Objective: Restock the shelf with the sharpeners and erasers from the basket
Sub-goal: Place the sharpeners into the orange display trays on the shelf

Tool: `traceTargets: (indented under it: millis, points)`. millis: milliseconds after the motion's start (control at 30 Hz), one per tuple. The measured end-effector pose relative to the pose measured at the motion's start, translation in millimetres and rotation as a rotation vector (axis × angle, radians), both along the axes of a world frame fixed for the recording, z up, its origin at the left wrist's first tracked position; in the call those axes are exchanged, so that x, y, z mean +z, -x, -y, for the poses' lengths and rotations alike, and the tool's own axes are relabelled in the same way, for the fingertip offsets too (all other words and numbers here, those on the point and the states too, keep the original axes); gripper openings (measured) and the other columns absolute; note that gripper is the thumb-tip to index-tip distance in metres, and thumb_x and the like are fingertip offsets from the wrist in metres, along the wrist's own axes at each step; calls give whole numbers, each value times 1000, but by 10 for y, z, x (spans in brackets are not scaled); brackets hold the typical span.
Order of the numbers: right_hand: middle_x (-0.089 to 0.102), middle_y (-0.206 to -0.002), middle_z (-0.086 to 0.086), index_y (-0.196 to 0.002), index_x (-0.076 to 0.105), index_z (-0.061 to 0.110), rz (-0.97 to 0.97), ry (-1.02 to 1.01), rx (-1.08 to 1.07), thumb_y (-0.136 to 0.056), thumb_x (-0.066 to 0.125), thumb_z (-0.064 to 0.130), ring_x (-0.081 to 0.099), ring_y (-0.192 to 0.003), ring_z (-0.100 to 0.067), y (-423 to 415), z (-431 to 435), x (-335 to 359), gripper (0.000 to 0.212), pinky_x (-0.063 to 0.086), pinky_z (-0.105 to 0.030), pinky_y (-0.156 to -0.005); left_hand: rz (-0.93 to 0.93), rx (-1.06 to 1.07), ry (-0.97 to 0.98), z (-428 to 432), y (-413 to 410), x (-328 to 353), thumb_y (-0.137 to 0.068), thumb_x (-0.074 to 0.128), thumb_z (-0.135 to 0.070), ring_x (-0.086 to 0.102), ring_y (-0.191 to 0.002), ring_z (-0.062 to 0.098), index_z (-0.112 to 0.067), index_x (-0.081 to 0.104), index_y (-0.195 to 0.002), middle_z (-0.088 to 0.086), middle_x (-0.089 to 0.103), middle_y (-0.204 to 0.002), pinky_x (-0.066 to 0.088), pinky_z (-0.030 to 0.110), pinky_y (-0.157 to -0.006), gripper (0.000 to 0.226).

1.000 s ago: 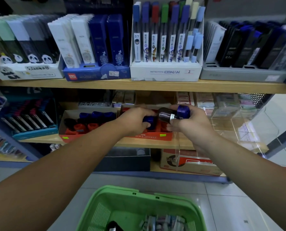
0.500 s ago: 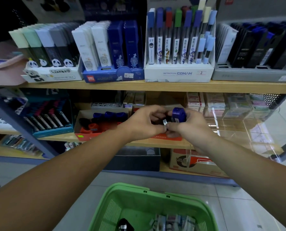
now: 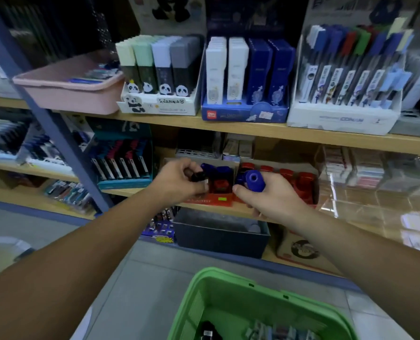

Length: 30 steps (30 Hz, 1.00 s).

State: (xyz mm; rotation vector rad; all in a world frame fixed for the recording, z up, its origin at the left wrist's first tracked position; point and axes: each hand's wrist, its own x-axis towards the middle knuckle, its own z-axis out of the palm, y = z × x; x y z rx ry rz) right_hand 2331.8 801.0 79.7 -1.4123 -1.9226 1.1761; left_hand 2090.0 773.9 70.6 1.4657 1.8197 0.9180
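At the middle wooden shelf (image 3: 128, 192), both hands work in front of a red cardboard display box (image 3: 211, 201) of sharpeners. The right hand (image 3: 272, 202) grips a blue barrel-shaped plastic sharpener (image 3: 253, 180), thumb curled beneath it and fingers wrapped behind. Its round end with the pencil hole faces up toward the camera, so its long axis runs roughly along the line of sight and looks foreshortened. It is just above the front of the box, near a row of red sharpeners (image 3: 302, 180). The left hand (image 3: 177, 180) pinches a small black sharpener (image 3: 198, 176) in curled fingertips, its free end pointing right toward the blue sharpeners (image 3: 216, 169) at the back of the box; its long axis cannot be told. The 2 hands are near each other but apart.

Writing on the red box front is too blurred to read; a small yellow-green sticker (image 3: 220, 199) sits on it. On the upper shelf a white pen display box (image 3: 339, 119) reads "CONAN". Beside it a dark blue display box (image 3: 243, 114) carries a red logo too soft to read, and a white panda-printed box (image 3: 155, 104) has a blurred label. A pink plastic tray (image 3: 69, 92) stands at the left. Below the hands is a green plastic basket (image 3: 228, 288), with a dark item (image 3: 206, 332) and small packets (image 3: 277, 332) inside.
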Motion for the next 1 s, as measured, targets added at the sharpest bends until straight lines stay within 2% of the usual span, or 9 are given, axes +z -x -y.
traceTargets:
  millis: [67, 200, 333, 433, 500, 600, 700, 867, 1000]
  points:
    - [72, -96, 1, -112, 64, 26, 49, -17, 40, -88, 83, 35, 72, -77, -18, 245, -83, -19, 32, 57, -26, -56, -45, 80, -72, 0, 305, -31, -78, 90, -19, 70, -81, 20, -21, 67, -97, 2, 72, -91, 61, 39, -75, 30]
    - [69, -110, 5, -126, 60, 28, -4, 3, 12, -79, 90, 43, 69, -96, -19, 770, -284, -78, 57, 56, -33, -70, -148, 200, -187, 34, 788, -130, -86, 84, -19, 59, -70, 7, -27, 62, -108, -14, 63, -91, 46, 24, -60, 33]
    - [67, -107, -8, -132, 44, 30, 25, 75, 35, -98, 69, 39, 68, -83, -24, 1084, -459, -157, 43, 61, -37, -64, -186, 193, -174, 18, 1015, -245, -88, 82, -19, 58, -65, 10, -28, 61, -108, -9, 63, -80, 46, 28, -58, 30]
    - [68, -107, -11, -143, 37, 28, 105, 56, 62, -103, 61, 32, 70, -83, -24, 1109, -567, -237, 47, 62, -39, -66, -193, 175, -189, -68, 1062, -232, -89, 81, -19, 58, -54, 3, -28, 61, -108, -3, 64, -70, 50, 25, -53, 29]
    - [67, -109, -7, -138, 42, 27, 113, 12, 86, -103, 64, 29, 68, -78, -21, 1093, -608, -236, 41, 57, -33, -61, -179, 190, -240, -159, 1086, -188, -88, 81, -19, 59, -54, -1, -30, 61, -108, -3, 66, -74, 52, 21, -52, 30]
    - [66, -110, -3, -132, 54, 24, 19, -33, 71, -99, 71, 24, 65, -70, -17, 1074, -655, -225, 38, 53, -26, -54, -151, 195, -274, -290, 1064, -176, -86, 83, -21, 62, -67, 6, -34, 61, -109, -3, 69, -92, 58, 27, -63, 34]
    - [66, -105, -3, -134, 60, 22, -18, -45, 37, -95, 76, 22, 65, -70, -15, 1068, -655, -268, 42, 50, -18, -49, -155, 149, -248, -344, 1015, -180, -86, 83, -23, 63, -70, 15, -33, 63, -113, 1, 68, -85, 56, 31, -66, 35]
    - [66, -116, 0, -131, 61, 23, -82, -77, 44, -94, 78, 23, 73, -86, -18, 1068, -626, -283, 40, 61, -26, -59, -360, -5, -113, -211, 1034, -207, -87, 82, -22, 62, -68, 8, -36, 64, -115, -1, 66, -83, 51, 22, -59, 36]
    - [66, -116, -7, -127, 57, 17, -173, -16, 37, -89, 80, 6, 78, -79, -23, 1084, -613, -257, 46, 66, -35, -69, -474, -42, -73, -105, 988, -389, -89, 81, -22, 65, -86, 10, -25, 68, -122, -3, 68, -102, 57, 27, -76, 35]
